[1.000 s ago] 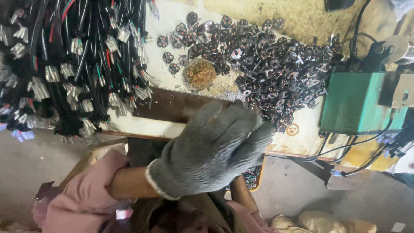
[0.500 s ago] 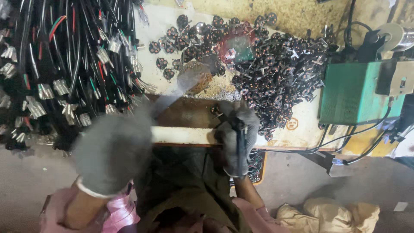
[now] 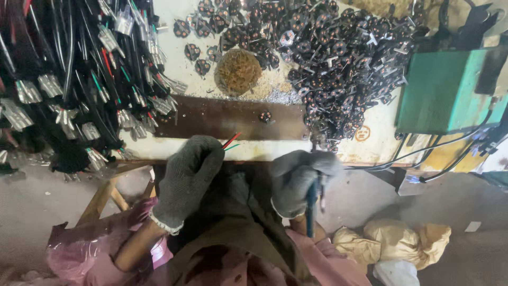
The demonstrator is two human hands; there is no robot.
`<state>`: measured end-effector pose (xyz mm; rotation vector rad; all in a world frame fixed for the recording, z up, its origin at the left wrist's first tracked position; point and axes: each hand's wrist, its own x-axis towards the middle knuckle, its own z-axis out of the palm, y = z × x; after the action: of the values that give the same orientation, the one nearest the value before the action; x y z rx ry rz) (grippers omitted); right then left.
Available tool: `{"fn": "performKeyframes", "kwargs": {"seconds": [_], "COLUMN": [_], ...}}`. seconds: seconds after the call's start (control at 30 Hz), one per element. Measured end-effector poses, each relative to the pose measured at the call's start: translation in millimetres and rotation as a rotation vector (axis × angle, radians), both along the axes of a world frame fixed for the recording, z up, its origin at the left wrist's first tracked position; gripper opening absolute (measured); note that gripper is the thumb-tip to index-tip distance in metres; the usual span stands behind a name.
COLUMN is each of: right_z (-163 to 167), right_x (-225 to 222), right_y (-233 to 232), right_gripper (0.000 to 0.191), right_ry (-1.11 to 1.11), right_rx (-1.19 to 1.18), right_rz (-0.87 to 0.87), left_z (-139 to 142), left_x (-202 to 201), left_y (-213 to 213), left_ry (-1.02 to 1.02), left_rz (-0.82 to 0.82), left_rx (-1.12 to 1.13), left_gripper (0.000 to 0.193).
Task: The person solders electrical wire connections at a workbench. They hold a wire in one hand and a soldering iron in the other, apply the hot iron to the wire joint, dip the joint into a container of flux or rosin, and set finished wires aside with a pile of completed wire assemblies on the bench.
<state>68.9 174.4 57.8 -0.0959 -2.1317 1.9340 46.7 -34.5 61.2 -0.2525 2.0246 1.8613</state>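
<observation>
Thin red and green wire ends point(image 3: 231, 142) poke out past the top of the left hand point(image 3: 186, 177), just left of the frame's centre, against the pale front edge of the bench point(image 3: 174, 145). That hand wears a grey knitted glove and its fingers are curled shut around the wires, whose further length is hidden inside the fist. The right hand point(image 3: 298, 180), gloved the same way, sits just right of centre; its fingers are closed around a slim blue-handled tool point(image 3: 312, 204) that runs downward out of the fist toward the lower edge of the frame. The two hands are near each other but apart, both just below the bench edge.

On the bench above the hands lies a dark brown flat metal strip point(image 3: 233, 119), with one small round black plug insert point(image 3: 265, 116) on it. Above the strip, at upper centre, is a round brownish ball of metal wool point(image 3: 238, 70). A large heap of black round plug inserts with metal prongs point(image 3: 338, 53) fills the upper centre and upper right. A mass of black cables with silvery crimped ends point(image 3: 69, 79) covers the upper left. A green metal box point(image 3: 442, 90) stands at the right edge, with dark cords trailing below it.
</observation>
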Motion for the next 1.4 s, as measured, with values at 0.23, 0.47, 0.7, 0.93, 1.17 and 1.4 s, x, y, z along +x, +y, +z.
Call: {"fn": "performKeyframes", "kwargs": {"seconds": [0.23, 0.47, 0.7, 0.93, 1.17, 1.4], "right_z": [-8, -5, -21, -12, -21, -16], "right_x": [-14, 0, 9, -8, -3, -2], "right_y": [-15, -10, -9, -1, 11, -12], "right_gripper": [0.009, 0.012, 0.020, 0.032, 0.022, 0.007], "right_ry": [-0.452, -0.647, -0.910, -0.572, -0.569, -0.525], "right_rx": [0.068, 0.294, 0.122, 0.417, 0.228, 0.224], "right_rz": [0.025, 0.046, 0.068, 0.218, 0.262, -0.008], "left_z": [5, 9, 15, 23, 5, 4], "left_x": [0, -1, 1, -7, 4, 1], "left_y": [5, 11, 10, 3, 14, 27], "left_ry": [0.006, 0.060, 0.305, -0.075, -0.046, -0.099], "left_rz": [-0.067, -0.005, -0.126, -0.092, -0.093, -0.038], "left_rx": [-0.038, 0.024, -0.031, -0.039, 0.060, 0.064], "left_gripper": [0.012, 0.015, 0.016, 0.017, 0.017, 0.013]}}
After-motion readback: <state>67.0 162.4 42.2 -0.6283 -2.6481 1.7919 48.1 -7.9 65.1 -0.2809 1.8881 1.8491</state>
